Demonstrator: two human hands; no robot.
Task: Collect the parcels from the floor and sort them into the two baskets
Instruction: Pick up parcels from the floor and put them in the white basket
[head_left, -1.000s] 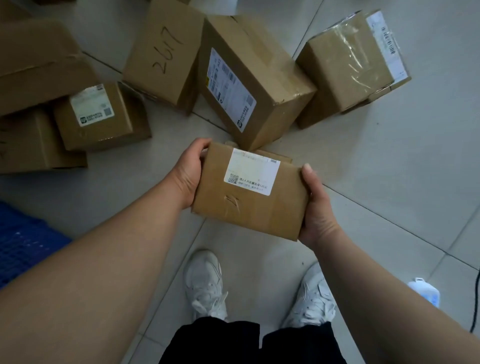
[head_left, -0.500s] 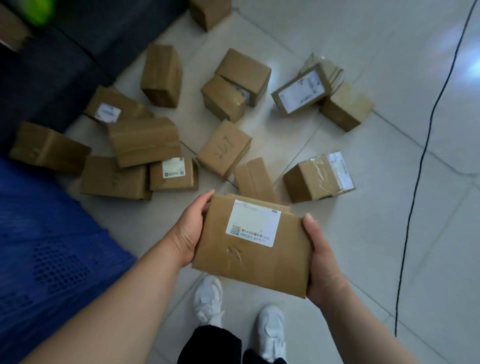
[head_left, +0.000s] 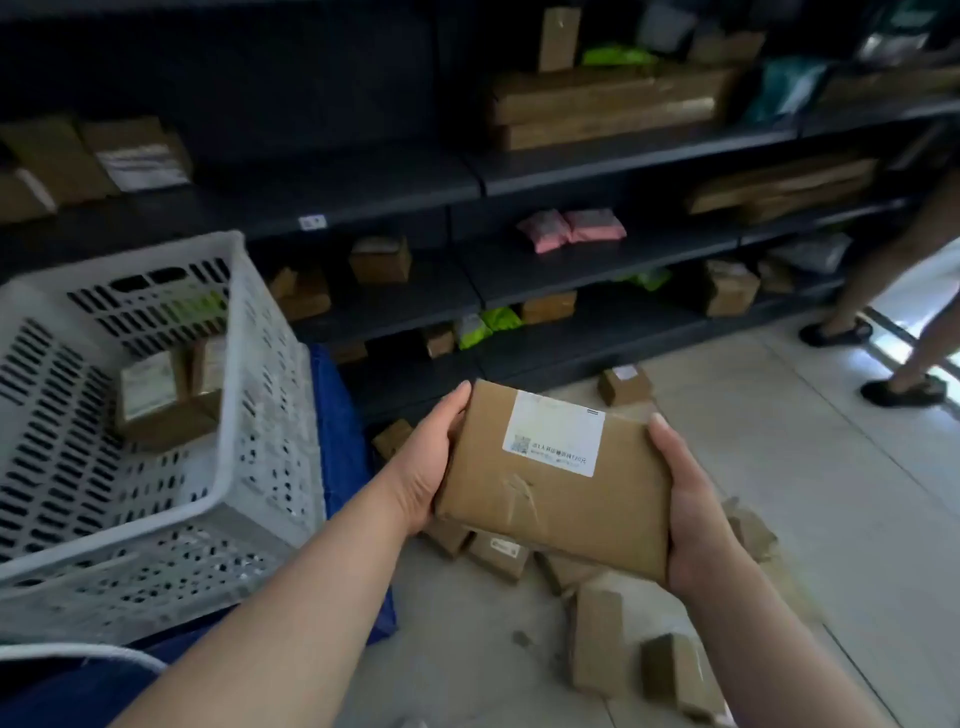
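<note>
brown parcel (head_left: 550, 499) with white label (head_left: 555, 432), white perforated basket (head_left: 218, 499), dark shelves (head_left: 467, 176)

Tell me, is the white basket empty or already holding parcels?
Not empty. The white basket holds a few brown parcels at its far end; much of its floor shows bare.

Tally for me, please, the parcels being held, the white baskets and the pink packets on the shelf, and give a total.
Held parcel, gripped by the left hand and the right hand: 1
White basket: 1
Pink packets: 2
Total: 4
</note>
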